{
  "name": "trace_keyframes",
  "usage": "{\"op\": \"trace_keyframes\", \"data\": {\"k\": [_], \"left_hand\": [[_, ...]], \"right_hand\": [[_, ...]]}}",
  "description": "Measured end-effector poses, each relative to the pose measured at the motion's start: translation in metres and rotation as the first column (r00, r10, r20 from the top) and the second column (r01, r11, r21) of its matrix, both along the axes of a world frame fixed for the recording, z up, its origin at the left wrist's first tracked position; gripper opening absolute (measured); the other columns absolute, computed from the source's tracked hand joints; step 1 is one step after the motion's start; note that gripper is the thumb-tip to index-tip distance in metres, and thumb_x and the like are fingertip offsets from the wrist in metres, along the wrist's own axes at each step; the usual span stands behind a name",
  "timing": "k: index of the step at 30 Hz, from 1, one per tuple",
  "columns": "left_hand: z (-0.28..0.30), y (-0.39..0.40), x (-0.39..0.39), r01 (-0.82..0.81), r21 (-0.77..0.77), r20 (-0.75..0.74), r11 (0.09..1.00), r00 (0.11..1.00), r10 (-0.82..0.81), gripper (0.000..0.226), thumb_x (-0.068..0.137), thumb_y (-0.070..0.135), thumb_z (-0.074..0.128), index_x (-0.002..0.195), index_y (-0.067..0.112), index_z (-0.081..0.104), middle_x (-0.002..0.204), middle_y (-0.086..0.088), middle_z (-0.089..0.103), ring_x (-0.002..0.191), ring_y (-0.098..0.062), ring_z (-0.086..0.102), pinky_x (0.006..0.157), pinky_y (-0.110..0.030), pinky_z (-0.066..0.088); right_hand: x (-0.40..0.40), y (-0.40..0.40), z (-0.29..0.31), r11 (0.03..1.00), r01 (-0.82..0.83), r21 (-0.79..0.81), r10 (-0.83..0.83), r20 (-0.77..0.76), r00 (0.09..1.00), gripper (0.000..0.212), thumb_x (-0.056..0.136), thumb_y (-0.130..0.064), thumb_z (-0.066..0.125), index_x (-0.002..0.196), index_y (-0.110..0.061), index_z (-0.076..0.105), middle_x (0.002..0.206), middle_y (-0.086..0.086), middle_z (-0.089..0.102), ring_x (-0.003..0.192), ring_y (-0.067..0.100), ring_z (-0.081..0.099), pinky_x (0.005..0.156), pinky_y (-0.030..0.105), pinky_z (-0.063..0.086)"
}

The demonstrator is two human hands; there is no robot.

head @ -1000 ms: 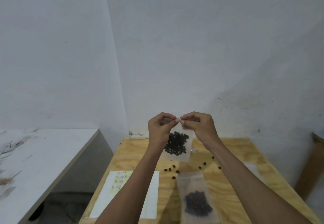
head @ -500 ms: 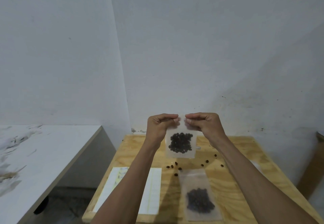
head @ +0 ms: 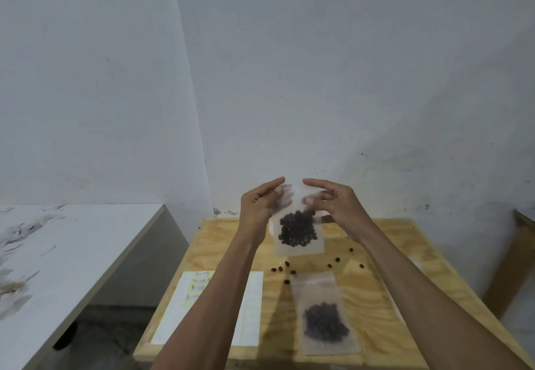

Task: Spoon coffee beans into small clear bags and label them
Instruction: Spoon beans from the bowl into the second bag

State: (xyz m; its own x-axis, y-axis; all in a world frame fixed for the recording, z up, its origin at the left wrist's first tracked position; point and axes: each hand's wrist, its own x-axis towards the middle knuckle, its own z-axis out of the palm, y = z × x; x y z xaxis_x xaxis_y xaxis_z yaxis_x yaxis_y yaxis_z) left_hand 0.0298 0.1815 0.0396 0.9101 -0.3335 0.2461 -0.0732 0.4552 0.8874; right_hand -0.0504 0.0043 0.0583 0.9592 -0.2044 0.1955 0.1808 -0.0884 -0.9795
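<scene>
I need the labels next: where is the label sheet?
The label sheet lies at the wooden table's near left edge, partly under the left forearm, left of the filled bag lying flat.

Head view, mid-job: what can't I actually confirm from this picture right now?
- Held bag: its top is motion-blurred between the left hand and right hand, so the seal and each grip are unclear.
- Label sheet: the left forearm crosses it; its print is too small to read.
- Filled bag on the wooden table: any label is not discernible.
- Spoon: none seen.
</scene>
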Motion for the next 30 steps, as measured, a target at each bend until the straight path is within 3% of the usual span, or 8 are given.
{"op": "trace_keyframes", "data": {"k": [2,5,9,12,15,19,23,30], "left_hand": [[-0.006,-0.002,-0.001,-0.028,0.066,-0.014,0.997,0.999,0.029,0.024,0.099,-0.001,0.061,0.119,0.002,0.073,0.109,-0.013,0.078,0.1,-0.024,0.075,0.079,-0.03,0.061],[-0.017,-0.003,-0.006,-0.015,0.336,-0.013,0.942,1.0,0.021,0.03,0.097,0.0,0.064,0.123,0.012,0.073,0.113,-0.011,0.073,0.099,-0.025,0.072,0.081,-0.038,0.063],[-0.04,-0.004,-0.022,0.093,0.557,-0.073,0.825,0.995,-0.063,0.046,0.089,-0.006,0.071,0.133,0.005,0.064,0.117,-0.013,0.067,0.093,-0.027,0.069,0.091,-0.049,0.061],[-0.067,-0.006,-0.039,0.001,0.687,0.01,0.727,1.0,-0.01,0.053,0.081,-0.004,0.081,0.131,0.003,0.067,0.122,-0.017,0.065,0.095,-0.031,0.069,0.085,-0.043,0.062],[-0.09,-0.007,-0.057,-0.077,0.794,0.093,0.603,0.996,0.004,0.053,0.079,0.007,0.087,0.129,0.007,0.069,0.122,-0.012,0.062,0.095,-0.025,0.065,0.074,-0.028,0.059],[-0.107,-0.005,-0.068,-0.138,0.865,0.171,0.482,0.985,-0.025,0.053,0.08,0.018,0.088,0.129,0.012,0.069,0.13,-0.01,0.063,0.107,-0.018,0.059,0.082,-0.02,0.043],[-0.11,-0.005,-0.069,-0.161,0.89,0.194,0.427,0.98,-0.036,0.053,0.082,0.021,0.086,0.13,0.011,0.068,0.135,-0.011,0.061,0.124,-0.024,0.058,0.096,-0.028,0.046],[-0.119,-0.008,-0.067,-0.187,0.909,0.226,0.373,0.972,-0.062,0.05,0.085,0.025,0.083,0.131,0.011,0.069,0.138,-0.008,0.063,0.126,-0.023,0.059,0.1,-0.03,0.046]], "right_hand": [[-0.001,-0.002,-0.008,0.998,0.021,-0.064,-0.024,-0.038,0.999,0.041,0.091,-0.006,0.075,0.124,-0.03,0.071,0.1,0.016,0.076,0.091,0.025,0.076,0.071,0.034,0.06],[-0.007,-0.003,-0.025,0.987,0.129,-0.095,-0.137,-0.088,0.987,0.032,0.089,-0.008,0.075,0.112,-0.031,0.076,0.1,0.021,0.073,0.088,0.024,0.071,0.071,0.036,0.054],[-0.023,0.0,-0.055,0.972,0.178,-0.153,-0.208,-0.212,0.955,0.028,0.088,-0.003,0.07,0.101,-0.027,0.077,0.104,0.009,0.072,0.096,0.026,0.069,0.074,0.037,0.057],[-0.038,0.004,-0.081,0.947,0.194,-0.255,-0.265,-0.28,0.923,0.032,0.085,0.001,0.067,0.101,-0.025,0.078,0.122,0.008,0.069,0.112,0.026,0.064,0.081,0.032,0.054],[-0.052,0.008,-0.101,0.917,0.182,-0.355,-0.304,-0.324,0.896,0.036,0.086,0.0,0.065,0.112,-0.021,0.078,0.129,0.007,0.067,0.113,0.022,0.061,0.087,0.031,0.053],[-0.061,0.014,-0.117,0.91,0.152,-0.385,-0.307,-0.381,0.872,0.039,0.084,-0.004,0.074,0.119,-0.022,0.074,0.135,0.008,0.062,0.11,0.018,0.056,0.088,0.03,0.051],[-0.06,0.017,-0.126,0.867,0.125,-0.482,-0.331,-0.371,0.867,0.041,0.086,-0.007,0.072,0.124,-0.024,0.071,0.145,0.006,0.056,0.132,0.025,0.053,0.099,0.035,0.051],[-0.061,0.019,-0.134,0.733,0.053,-0.678,-0.379,-0.342,0.86,0.041,0.087,-0.02,0.07,0.126,-0.032,0.069,0.143,0.003,0.055,0.129,0.025,0.055,0.104,0.036,0.049]]}}
